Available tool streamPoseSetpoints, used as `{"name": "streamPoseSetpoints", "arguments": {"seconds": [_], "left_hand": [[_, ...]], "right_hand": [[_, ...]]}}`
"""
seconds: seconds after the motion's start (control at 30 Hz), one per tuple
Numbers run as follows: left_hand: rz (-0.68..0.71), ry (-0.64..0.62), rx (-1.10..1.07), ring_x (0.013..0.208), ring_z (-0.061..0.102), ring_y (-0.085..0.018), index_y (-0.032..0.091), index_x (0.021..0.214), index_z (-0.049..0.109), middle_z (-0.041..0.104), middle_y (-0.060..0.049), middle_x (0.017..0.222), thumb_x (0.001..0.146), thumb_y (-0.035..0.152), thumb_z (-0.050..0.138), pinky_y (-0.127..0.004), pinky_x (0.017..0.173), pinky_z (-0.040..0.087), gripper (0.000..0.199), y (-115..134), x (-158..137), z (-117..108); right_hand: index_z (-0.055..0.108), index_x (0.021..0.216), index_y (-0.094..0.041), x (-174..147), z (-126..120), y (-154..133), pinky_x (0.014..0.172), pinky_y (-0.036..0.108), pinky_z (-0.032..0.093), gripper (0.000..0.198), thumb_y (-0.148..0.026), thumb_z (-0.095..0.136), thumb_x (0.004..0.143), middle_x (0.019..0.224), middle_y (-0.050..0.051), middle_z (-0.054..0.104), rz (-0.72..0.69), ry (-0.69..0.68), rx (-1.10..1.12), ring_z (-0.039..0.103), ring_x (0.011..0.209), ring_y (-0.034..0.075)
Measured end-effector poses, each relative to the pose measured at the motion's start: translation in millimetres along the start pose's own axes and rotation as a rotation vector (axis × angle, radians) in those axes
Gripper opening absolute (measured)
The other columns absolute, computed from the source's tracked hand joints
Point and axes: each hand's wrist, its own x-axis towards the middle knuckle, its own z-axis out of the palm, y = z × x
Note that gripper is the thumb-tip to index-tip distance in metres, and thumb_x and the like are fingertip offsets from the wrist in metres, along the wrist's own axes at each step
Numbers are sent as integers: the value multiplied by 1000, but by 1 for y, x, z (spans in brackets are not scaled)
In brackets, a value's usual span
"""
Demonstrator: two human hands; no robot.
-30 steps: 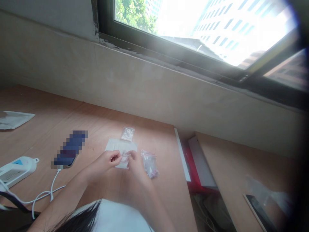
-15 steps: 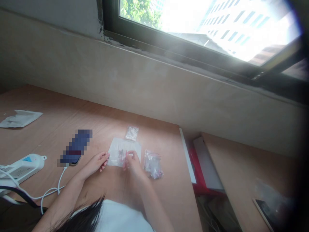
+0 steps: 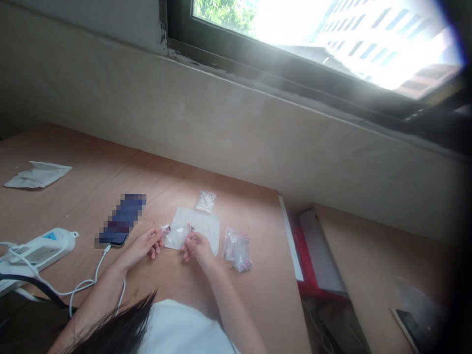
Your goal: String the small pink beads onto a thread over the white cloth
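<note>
Left hand (image 3: pixel 157 242): fingertips pinched on clear plastic (image 3: pixel 164 229), by left edge of sheet (image 3: pixel 210 223).
Right hand (image 3: pixel 195 246): fingertips pinched on small dark piece (image 3: pixel 191 227), above sheet.
Drop risk: piece looks tiny, fingertip hold only; could slip onto counter (image 3: pixel 265 295).
Knock risk: bags (image 3: pixel 238 250) near right forearm; wide swing could shove them.
Bags: clear, lying right of sheet, reddish bits at near end, otherwise can't tell.
Small bag (image 3: pixel 205 201): at sheet's far edge, pale contents, unclear.
</note>
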Motion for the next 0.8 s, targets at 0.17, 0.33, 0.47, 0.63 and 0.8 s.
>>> {"name": "streamPoseSetpoints", "arguments": {"seconds": [0.17,0.33,0.47,0.63,0.8], "left_hand": [[22,10,28,37,41,-5,16,72,47,44,7,50,69,49,49,-16,33,33,33,0,-1,2],[56,16,72,42,46,-7,16,77,49,50,4,56,70,46,48,-16,36,34,31,2,3,-1],[66,68,155,38,45,-7,16,72,49,53,4,56,70,47,48,-17,37,33,31,8,2,-4],[95,121,174,37,46,-7,16,70,51,56,4,53,68,49,50,-19,40,35,32,17,-1,-1],[120,198,126,38,44,-7,16,67,49,49,6,47,65,48,53,-17,37,35,32,19,2,5]], "right_hand": [[42,73,-17,-2,-6,2,35,20,39,29,-40,58,63,56,-1,57,-20,-69,47,51,38,10],[42,72,-17,-3,-8,3,37,21,40,27,-37,58,64,55,-1,57,-22,-70,78,52,39,10],[42,70,-17,-4,-7,2,37,22,40,29,-37,60,61,54,-2,56,-8,-59,78,52,40,11],[42,69,-17,-4,-6,-2,36,23,40,29,-36,61,58,51,-2,55,5,-50,67,51,38,11],[41,69,-17,-5,-6,-2,36,23,41,27,-34,60,60,52,-2,55,1,-43,75,52,39,11]]}}
